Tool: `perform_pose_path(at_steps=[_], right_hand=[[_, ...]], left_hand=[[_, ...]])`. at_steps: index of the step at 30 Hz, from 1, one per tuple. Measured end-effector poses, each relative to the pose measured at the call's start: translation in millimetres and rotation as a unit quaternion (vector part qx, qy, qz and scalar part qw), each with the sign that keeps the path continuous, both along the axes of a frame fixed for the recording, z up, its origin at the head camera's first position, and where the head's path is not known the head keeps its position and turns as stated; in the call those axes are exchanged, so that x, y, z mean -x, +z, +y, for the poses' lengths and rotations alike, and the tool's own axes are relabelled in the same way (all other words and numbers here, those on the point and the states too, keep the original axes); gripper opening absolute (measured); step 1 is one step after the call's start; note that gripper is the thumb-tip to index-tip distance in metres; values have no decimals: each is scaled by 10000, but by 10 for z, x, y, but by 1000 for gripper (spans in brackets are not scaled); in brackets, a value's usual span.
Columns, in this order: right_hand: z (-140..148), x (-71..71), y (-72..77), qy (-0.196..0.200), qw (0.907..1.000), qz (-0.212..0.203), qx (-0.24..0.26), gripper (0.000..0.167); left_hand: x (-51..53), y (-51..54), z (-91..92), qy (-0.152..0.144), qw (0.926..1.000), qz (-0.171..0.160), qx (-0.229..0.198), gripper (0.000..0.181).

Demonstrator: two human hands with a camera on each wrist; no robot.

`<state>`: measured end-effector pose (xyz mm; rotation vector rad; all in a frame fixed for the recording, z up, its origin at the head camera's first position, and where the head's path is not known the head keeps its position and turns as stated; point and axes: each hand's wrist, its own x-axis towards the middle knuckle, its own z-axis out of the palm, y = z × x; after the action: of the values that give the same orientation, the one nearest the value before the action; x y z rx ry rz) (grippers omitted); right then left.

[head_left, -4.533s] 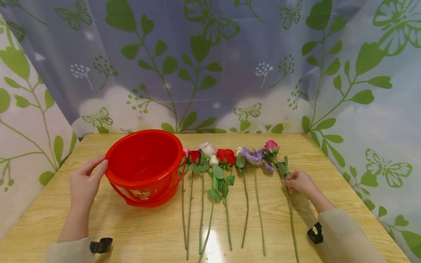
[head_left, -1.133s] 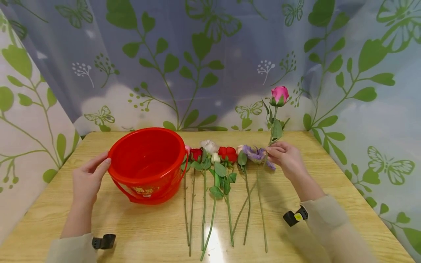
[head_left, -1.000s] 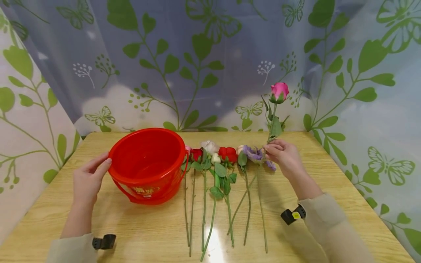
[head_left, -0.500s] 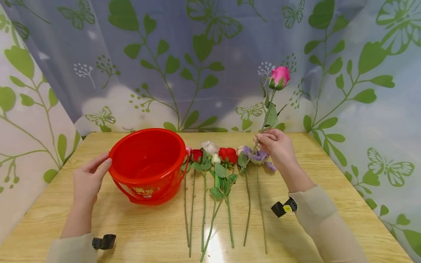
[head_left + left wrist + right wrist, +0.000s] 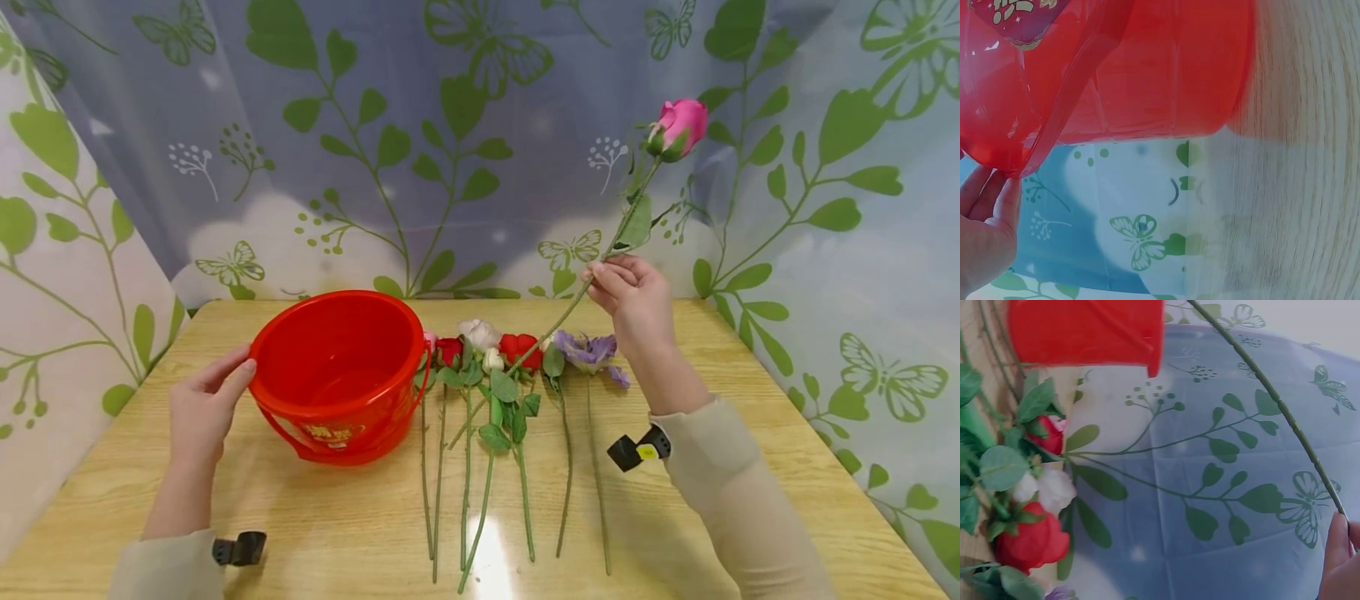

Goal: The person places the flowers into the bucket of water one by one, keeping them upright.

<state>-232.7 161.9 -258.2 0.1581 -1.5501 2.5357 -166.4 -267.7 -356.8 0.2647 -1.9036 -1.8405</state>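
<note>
The left hand (image 5: 204, 408) pinches a round red plastic bucket (image 5: 386, 421) by its rim. The right hand (image 5: 636, 300), fingers closed, holds a tilted, green-stemmed pink rose (image 5: 682, 127).

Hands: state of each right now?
Left hand: closed, holding the bucket at its rim.
Right hand: closed, pinching the pink rose by its stem.

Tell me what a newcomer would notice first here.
Probably the red bucket on the left of the table, held by the left hand. Next, the bright pink rose that the right hand holds up, tilted, before the patterned curtain. Then the other flowers lying in a row to the bucket's right.
</note>
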Motion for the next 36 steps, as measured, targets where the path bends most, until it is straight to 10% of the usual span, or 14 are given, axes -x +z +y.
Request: perform_pose_path(at_steps=[17,36], right_hand=[[-309,49,409,-536,9902,462,1208,20],[-1011,124,326,-326,9973,545,368,13]], left_hand=[[-22,-29,-13,-30,10000,65,51,34],[-14,-33,-14,-125,9996,243,94,34]])
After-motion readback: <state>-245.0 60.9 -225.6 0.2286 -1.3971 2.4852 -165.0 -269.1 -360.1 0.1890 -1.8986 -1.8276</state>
